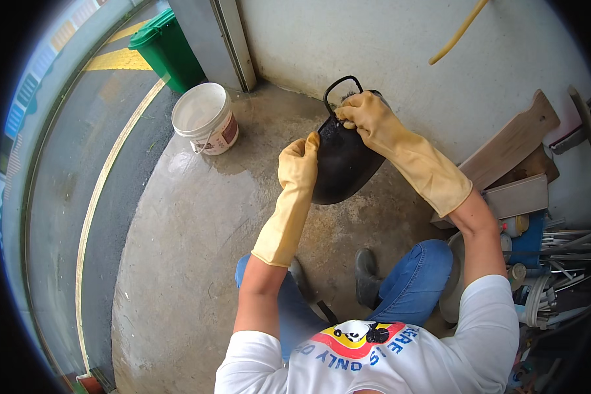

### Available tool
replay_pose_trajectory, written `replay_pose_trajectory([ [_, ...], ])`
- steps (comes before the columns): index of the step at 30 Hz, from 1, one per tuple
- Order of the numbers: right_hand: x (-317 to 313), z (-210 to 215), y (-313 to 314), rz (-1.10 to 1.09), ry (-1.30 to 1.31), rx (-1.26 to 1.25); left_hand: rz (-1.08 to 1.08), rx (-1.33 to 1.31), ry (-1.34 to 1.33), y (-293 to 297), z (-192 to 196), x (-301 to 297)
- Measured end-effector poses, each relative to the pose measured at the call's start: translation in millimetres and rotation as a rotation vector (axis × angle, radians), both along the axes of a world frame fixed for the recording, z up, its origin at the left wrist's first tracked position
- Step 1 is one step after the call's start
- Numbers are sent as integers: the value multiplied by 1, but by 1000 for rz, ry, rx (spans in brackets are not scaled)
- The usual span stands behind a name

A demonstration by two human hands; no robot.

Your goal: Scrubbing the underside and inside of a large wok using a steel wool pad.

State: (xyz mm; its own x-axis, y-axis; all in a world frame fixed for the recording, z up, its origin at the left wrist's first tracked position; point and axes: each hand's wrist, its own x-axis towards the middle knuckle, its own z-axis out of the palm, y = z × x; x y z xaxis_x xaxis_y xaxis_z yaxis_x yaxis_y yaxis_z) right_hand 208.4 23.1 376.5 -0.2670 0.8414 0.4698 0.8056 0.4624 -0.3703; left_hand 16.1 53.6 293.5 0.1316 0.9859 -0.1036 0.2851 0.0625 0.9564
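Both my hands wear long yellow rubber gloves. My left hand (299,163) grips the left rim of a black round-bottomed pan (343,164), held tilted in the air above the wet concrete floor. My right hand (368,115) presses on the pan's upper edge beside its loop handle (340,87), closed on what looks like a dark scrubbing pad, mostly hidden under the fingers. The pan's blackened underside faces me.
A white plastic bucket (205,118) stands on the floor at the left, a green bin (167,47) behind it. Wooden boards (511,148) lean on the wall at the right, above a heap of bottles and metal parts (548,262). My knees and a dark boot (366,276) are below.
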Motion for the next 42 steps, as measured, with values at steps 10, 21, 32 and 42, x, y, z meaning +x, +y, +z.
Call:
replay_pose_trajectory([
  [10, -19, -33, -43, -174, 607, 125, 13, -30, -75, 3, 2, 0],
  [21, -50, -43, -23, -494, 415, 242, 69, -120, -92, -11, 11, 5],
  [32, -70, -42, -11, -433, -12, 180, 96, -6, -335, -13, -13, 13],
  [42, -62, -63, -38, -339, 267, 196, 198, -91, -383, 2, -13, 7],
])
